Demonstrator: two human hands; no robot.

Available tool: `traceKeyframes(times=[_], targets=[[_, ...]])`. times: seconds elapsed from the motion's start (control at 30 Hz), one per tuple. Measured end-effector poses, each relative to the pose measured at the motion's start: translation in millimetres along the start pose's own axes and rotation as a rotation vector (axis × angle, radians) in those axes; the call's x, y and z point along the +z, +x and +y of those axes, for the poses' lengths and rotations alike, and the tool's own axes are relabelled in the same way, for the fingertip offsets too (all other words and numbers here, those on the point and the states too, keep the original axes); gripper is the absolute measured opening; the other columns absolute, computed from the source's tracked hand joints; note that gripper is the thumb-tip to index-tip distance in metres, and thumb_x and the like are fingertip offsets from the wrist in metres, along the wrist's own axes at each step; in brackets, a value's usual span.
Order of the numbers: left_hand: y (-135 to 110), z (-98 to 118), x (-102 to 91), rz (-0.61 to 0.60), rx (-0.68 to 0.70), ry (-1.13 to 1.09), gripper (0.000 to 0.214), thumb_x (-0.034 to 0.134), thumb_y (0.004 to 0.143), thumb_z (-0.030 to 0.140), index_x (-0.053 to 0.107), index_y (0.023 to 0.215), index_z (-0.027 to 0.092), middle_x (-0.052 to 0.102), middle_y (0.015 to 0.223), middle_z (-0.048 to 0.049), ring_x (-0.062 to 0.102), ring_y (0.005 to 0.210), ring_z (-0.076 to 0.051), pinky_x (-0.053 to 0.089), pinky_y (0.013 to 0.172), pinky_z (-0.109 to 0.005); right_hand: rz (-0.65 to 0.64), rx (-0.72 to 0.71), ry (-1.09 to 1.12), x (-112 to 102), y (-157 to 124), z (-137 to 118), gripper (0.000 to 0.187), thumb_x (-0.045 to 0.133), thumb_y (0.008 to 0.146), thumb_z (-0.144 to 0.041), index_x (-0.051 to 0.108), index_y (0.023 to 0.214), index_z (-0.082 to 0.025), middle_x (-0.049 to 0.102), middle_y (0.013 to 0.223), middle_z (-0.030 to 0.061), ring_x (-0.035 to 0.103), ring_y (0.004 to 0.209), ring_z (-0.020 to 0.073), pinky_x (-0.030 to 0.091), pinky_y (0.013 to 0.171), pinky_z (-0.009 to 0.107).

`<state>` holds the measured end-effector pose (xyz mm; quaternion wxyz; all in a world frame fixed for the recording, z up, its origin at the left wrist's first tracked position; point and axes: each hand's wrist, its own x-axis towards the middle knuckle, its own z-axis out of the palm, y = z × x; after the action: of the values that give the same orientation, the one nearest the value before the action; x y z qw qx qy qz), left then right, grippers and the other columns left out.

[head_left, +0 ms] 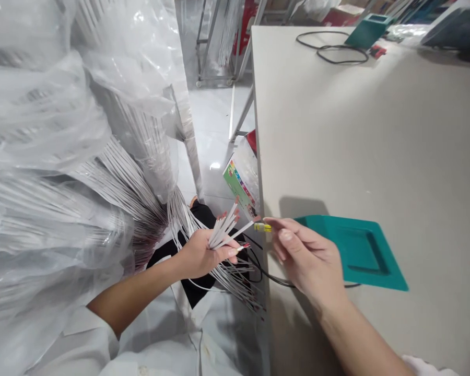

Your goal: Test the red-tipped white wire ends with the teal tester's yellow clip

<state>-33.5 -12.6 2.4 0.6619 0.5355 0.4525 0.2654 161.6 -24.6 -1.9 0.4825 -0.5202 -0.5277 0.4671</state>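
Note:
My left hand (203, 255) is closed around a bundle of thin grey-white cables (224, 225), with reddish ends pointing up and outward. One cable stands out to the right of the rest, its tip close to my right fingertips. Another short end with a red and white tip (243, 247) shows by my left thumb. My right hand (309, 256) is over the table edge, thumb and fingers drawn together. A small yellow piece (263, 227) sits just under its index fingertip; whether the fingers hold it is hidden. Behind that hand a teal, tray-like device (348, 245) lies on the table.
The pale table (360, 146) fills the right side. Another teal device (370, 30) with a black cord (329, 48) stands at its far end. Plastic-wrapped cable bundles (133, 120) crowd the left. A printed green bag (238, 180) is beside the table, and a metal rack (215, 47) stands beyond.

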Motion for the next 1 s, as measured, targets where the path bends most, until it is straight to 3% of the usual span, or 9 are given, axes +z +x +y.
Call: traceKeyframes(times=[0.13, 0.23, 0.37, 0.5, 0.63, 0.7, 0.8, 0.87, 1.0], targets=[[3, 0, -2.9, -0.044, 0.014, 0.072, 0.011, 0.067, 0.067, 0.025, 0.073, 0.07, 0.017, 0.071, 0.077, -0.0071, 0.063, 0.075, -0.018, 0.046, 0.072, -0.027, 0.03, 0.055, 0.015, 1, 0, -1, 0.022, 0.06, 0.079, -0.039, 0.071, 0.09, -0.024, 0.064, 0.078, 0.0053, 0.051, 0.053, 0.0104, 0.037, 0.039, 0.022], [7, -1, -2.7, 0.003, 0.01, 0.118, 0.012, 0.066, 0.068, 0.026, 0.073, 0.071, 0.016, 0.069, 0.067, -0.0054, 0.061, 0.067, -0.017, 0.046, 0.064, -0.026, -0.087, -0.021, -0.093, 6, 0, -6, 0.018, 0.062, 0.077, -0.035, 0.071, 0.087, -0.024, 0.068, 0.08, 0.0059, 0.059, 0.068, 0.016, 0.047, 0.052, 0.026], [11, -4, 3.8, -0.053, 0.074, 0.143, 0.014, 0.062, 0.072, 0.025, 0.072, 0.073, 0.015, 0.066, 0.066, -0.0021, 0.059, 0.066, -0.016, 0.044, 0.061, -0.023, -0.193, -0.146, -0.133, 17, -1, -11, 0.013, 0.065, 0.074, -0.028, 0.07, 0.085, -0.023, 0.066, 0.069, 0.0024, 0.058, 0.061, 0.0147, 0.048, 0.055, 0.027], [14, -9, 11.4, -0.096, 0.086, 0.054, 0.017, 0.069, 0.067, 0.029, 0.07, 0.074, 0.014, 0.066, 0.071, -0.0013, 0.06, 0.072, -0.015, 0.045, 0.066, -0.022, -0.091, -0.08, -0.096, 23, -2, -6, 0.014, 0.061, 0.078, -0.027, 0.067, 0.067, -0.02, 0.064, 0.064, 0.0016, 0.058, 0.06, 0.0141, 0.047, 0.058, 0.028], [17, -14, 10.6, -0.02, 0.026, -0.058, 0.034, 0.056, 0.078, 0.043, 0.066, 0.07, 0.011, 0.062, 0.06, -0.0023, 0.049, 0.044, -0.007, 0.038, 0.044, -0.019, -0.028, 0.063, 0.012, 22, -2, -1, 0.022, 0.06, 0.078, -0.033, 0.062, 0.06, -0.019, 0.061, 0.06, -0.0001, 0.046, 0.042, 0.0084, 0.039, 0.04, 0.023], [18, -16, 7.9, 0.065, -0.001, -0.125, 0.041, 0.049, 0.081, 0.048, 0.066, 0.079, 0.01, 0.064, 0.064, -0.0048, 0.05, 0.041, -0.007, 0.038, 0.041, -0.019, -0.028, 0.036, -0.013, 22, -2, 0, 0.023, 0.06, 0.078, -0.032, 0.061, 0.06, -0.019, 0.061, 0.062, 0.0005, 0.049, 0.046, 0.0097, 0.041, 0.043, 0.023], [19, -15, 4.8, 0.253, 0.024, -0.145, 0.043, 0.048, 0.082, 0.048, 0.065, 0.095, 0.011, 0.069, 0.08, -0.0094, 0.058, 0.051, -0.011, 0.044, 0.047, -0.022, -0.12, -0.075, -0.126, 23, -3, 1, 0.02, 0.056, 0.081, -0.028, 0.062, 0.064, -0.019, 0.064, 0.069, 0.0024, 0.058, 0.063, 0.0138, 0.046, 0.059, 0.026], [18, -12, 5.4, 0.312, 0.091, -0.05, 0.038, 0.05, 0.083, 0.044, 0.066, 0.097, 0.013, 0.069, 0.087, -0.0094, 0.061, 0.061, -0.013, 0.047, 0.056, -0.023, -0.211, -0.118, -0.194, 26, -4, 4, 0.017, 0.054, 0.083, -0.026, 0.063, 0.07, -0.019, 0.063, 0.069, 0.0025, 0.057, 0.065, 0.0138, 0.046, 0.062, 0.027], [15, -7, 13.0, 0.224, 0.238, 0.102, 0.022, 0.055, 0.081, 0.028, 0.071, 0.089, 0.015, 0.067, 0.094, -0.0082, 0.061, 0.089, -0.018, 0.046, 0.082, -0.028, -0.252, -0.154, -0.287, 32, -7, 14, 0.019, 0.05, 0.085, -0.024, 0.063, 0.074, -0.018, 0.061, 0.07, 0.0033, 0.056, 0.065, 0.0132, 0.044, 0.06, 0.026]])
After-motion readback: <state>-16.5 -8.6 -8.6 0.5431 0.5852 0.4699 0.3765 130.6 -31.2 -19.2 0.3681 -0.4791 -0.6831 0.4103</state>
